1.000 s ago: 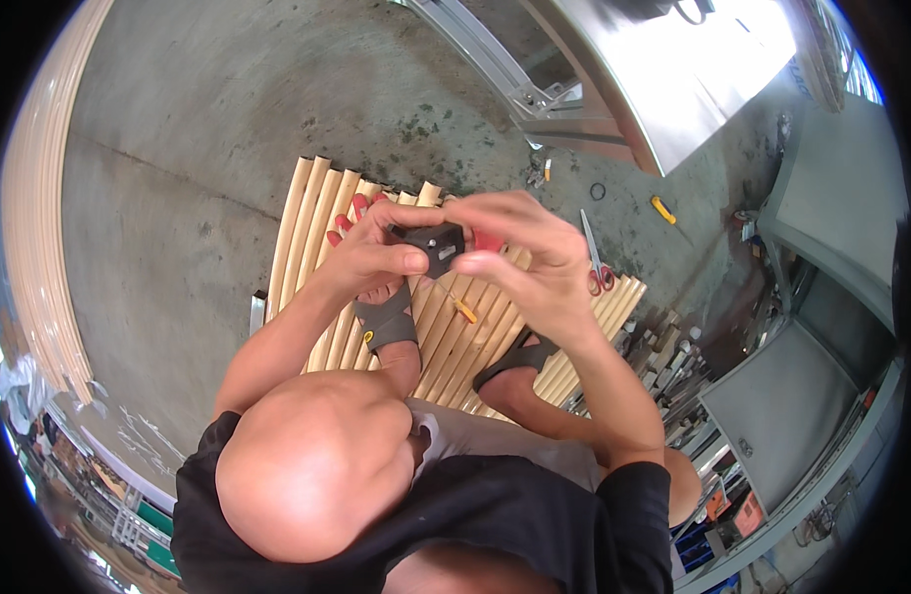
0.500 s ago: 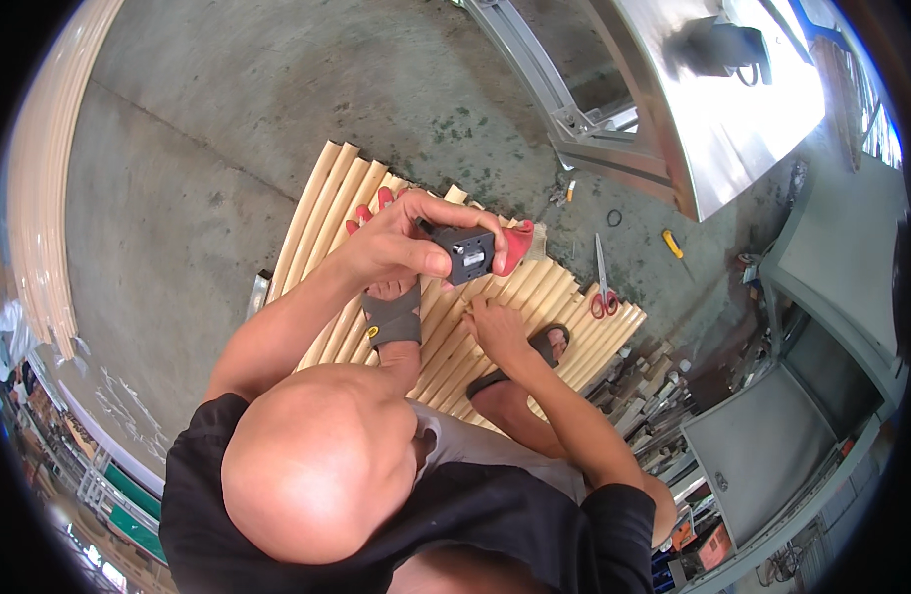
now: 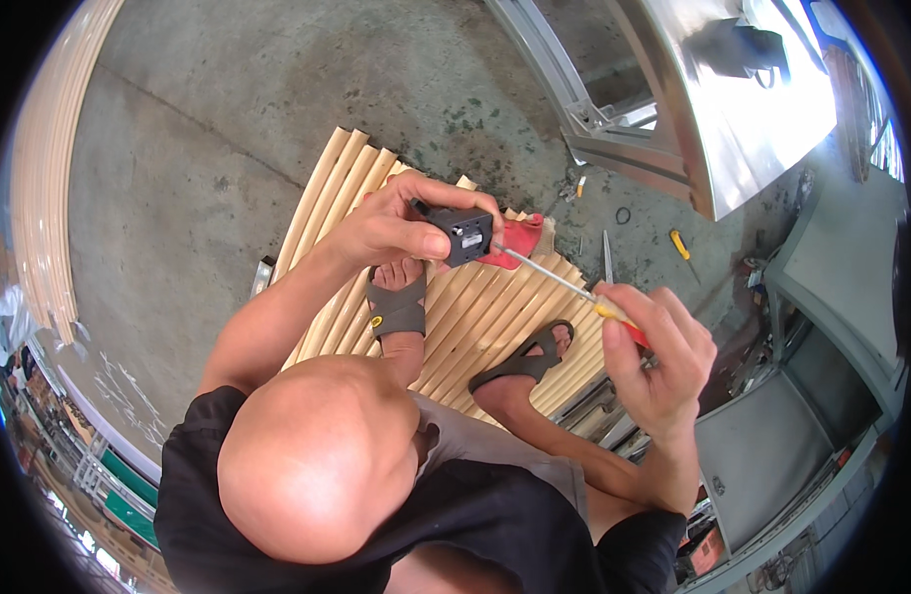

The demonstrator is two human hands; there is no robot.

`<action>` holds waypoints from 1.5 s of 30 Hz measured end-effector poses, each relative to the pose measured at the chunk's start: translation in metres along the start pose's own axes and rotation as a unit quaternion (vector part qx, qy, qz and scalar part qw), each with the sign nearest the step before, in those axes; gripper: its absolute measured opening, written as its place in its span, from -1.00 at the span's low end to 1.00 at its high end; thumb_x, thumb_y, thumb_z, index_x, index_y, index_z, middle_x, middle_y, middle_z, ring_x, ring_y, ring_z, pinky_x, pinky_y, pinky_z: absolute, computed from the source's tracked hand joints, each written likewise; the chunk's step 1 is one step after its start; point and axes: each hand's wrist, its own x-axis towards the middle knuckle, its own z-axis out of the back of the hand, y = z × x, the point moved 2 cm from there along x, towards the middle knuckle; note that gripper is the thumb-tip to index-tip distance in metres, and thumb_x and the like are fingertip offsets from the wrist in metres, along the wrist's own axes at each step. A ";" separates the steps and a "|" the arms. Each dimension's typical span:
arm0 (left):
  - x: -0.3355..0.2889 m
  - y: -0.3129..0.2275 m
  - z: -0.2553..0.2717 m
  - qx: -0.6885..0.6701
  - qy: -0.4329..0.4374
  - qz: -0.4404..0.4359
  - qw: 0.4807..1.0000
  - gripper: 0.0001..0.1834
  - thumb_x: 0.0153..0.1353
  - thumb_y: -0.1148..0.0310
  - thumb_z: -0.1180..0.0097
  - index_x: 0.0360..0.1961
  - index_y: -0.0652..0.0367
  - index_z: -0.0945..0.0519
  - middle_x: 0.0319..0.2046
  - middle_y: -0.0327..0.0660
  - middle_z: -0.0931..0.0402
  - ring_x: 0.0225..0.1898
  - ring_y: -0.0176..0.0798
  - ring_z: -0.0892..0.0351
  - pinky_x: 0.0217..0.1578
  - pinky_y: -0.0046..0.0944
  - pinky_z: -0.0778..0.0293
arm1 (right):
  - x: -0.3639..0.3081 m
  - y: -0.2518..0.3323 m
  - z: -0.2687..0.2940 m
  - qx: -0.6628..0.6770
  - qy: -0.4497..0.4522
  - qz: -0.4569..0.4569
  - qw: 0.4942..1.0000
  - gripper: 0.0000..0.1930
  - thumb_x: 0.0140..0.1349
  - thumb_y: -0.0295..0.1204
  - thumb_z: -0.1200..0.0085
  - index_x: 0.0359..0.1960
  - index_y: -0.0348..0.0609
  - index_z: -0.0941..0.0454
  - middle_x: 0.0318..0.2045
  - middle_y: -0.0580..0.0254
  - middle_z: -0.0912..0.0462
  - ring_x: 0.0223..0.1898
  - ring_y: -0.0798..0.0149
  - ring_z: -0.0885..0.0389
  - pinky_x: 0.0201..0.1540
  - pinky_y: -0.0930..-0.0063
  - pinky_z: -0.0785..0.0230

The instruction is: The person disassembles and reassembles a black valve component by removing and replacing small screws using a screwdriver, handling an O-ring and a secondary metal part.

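Gripping a small black box point(image 3: 454, 247) between thumb and fingers, the left hand point(image 3: 401, 223) holds it up over the pale slats point(image 3: 465, 322), just above the middle of the view toward twelve o'clock. The box is blocky and dark, sitting slightly tilted, with a short black stub jutting from its ten o'clock corner. Its visible face carries a small silvery rectangle near the centre, a tiny bright spot toward eleven o'clock of that, and some little dark marks too small to make out. Off at four o'clock, the right hand point(image 3: 663, 351) pinches the yellow-and-red handle of a screwdriver point(image 3: 577, 290), its metal shaft pointing toward ten o'clock; whether the tip touches the box, I cannot tell. A red cloth point(image 3: 523, 238) lies beyond the box at three o'clock.
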 end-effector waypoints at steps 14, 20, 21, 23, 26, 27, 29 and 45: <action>-0.001 0.001 -0.004 -0.028 0.004 -0.009 1.000 -0.37 0.01 0.22 -0.45 0.07 0.42 -0.65 -0.07 0.00 -0.66 -0.11 -0.26 -0.64 -0.16 -0.31 -0.56 | 0.010 0.002 -0.015 0.047 -0.006 0.011 0.999 -0.75 0.07 -0.63 -0.25 -0.16 -0.30 -0.71 -0.56 0.21 -0.50 -0.61 0.32 -0.46 -0.52 0.47 -0.27; 0.001 -0.007 -0.004 0.026 0.016 0.004 1.000 -0.43 0.01 0.28 -0.45 0.05 0.39 -0.68 -0.07 -0.04 -0.68 -0.03 -0.23 -0.62 0.05 -0.26 -0.47 | 0.016 0.006 -0.007 0.020 0.019 0.012 1.000 -0.72 0.04 -0.63 -0.29 -0.16 -0.27 -0.72 -0.57 0.23 -0.49 -0.60 0.31 -0.48 -0.51 0.45 -0.31; 0.002 -0.009 -0.004 0.045 0.016 0.003 0.999 -0.43 0.01 0.29 -0.44 0.04 0.38 -0.68 -0.07 -0.06 -0.68 -0.03 -0.24 -0.62 0.06 -0.26 -0.47 | 0.018 0.008 -0.004 -0.003 0.018 0.038 0.999 -0.70 0.01 -0.63 -0.31 -0.15 -0.27 -0.72 -0.54 0.22 -0.51 -0.58 0.30 -0.49 -0.50 0.43 -0.32; 0.000 -0.014 -0.003 0.087 -0.001 0.019 0.996 -0.44 0.02 0.30 -0.45 0.04 0.38 -0.68 -0.09 -0.09 -0.69 -0.04 -0.26 -0.62 0.08 -0.27 -0.46 | 0.023 0.011 -0.001 -0.048 0.016 0.088 0.995 -0.66 -0.04 -0.64 -0.35 -0.14 -0.27 -0.72 -0.50 0.21 -0.53 -0.55 0.26 -0.51 -0.49 0.40 -0.35; 0.000 -0.019 -0.005 0.099 -0.013 0.020 0.995 -0.46 0.04 0.31 -0.45 0.05 0.37 -0.68 -0.11 -0.12 -0.70 -0.04 -0.29 -0.62 0.10 -0.27 -0.45 | 0.026 0.021 0.001 -0.100 0.010 0.139 0.985 -0.60 -0.08 -0.64 -0.39 -0.11 -0.31 -0.71 -0.43 0.17 -0.56 -0.51 0.21 -0.55 -0.47 0.36 -0.38; 0.000 -0.019 -0.005 0.095 -0.016 0.016 0.995 -0.46 0.05 0.31 -0.45 0.05 0.36 -0.68 -0.12 -0.13 -0.70 -0.04 -0.30 -0.62 0.11 -0.28 -0.45 | 0.025 0.022 0.000 -0.108 0.007 0.147 0.983 -0.59 -0.09 -0.64 -0.40 -0.10 -0.33 -0.70 -0.41 0.16 -0.56 -0.50 0.20 -0.56 -0.46 0.36 -0.39; 0.000 -0.017 -0.004 0.097 -0.020 0.018 0.995 -0.47 0.06 0.31 -0.46 0.05 0.36 -0.67 -0.11 -0.13 -0.70 -0.03 -0.30 -0.62 0.11 -0.27 -0.45 | 0.023 0.023 -0.001 -0.118 -0.002 0.153 0.981 -0.58 -0.08 -0.65 -0.40 -0.09 -0.34 -0.69 -0.40 0.15 -0.57 -0.50 0.19 -0.56 -0.45 0.35 -0.39; 0.002 -0.024 -0.005 0.141 -0.012 -0.015 0.990 -0.55 0.10 0.45 -0.44 0.04 0.34 -0.67 -0.10 -0.16 -0.70 -0.02 -0.31 -0.63 0.10 -0.27 -0.47 | 0.023 -0.002 -0.009 0.108 0.164 -0.141 0.970 -0.88 0.32 -0.51 -0.22 -0.21 -0.30 -0.58 -0.49 0.05 -0.59 -0.54 0.04 -0.58 -0.43 0.30 -0.38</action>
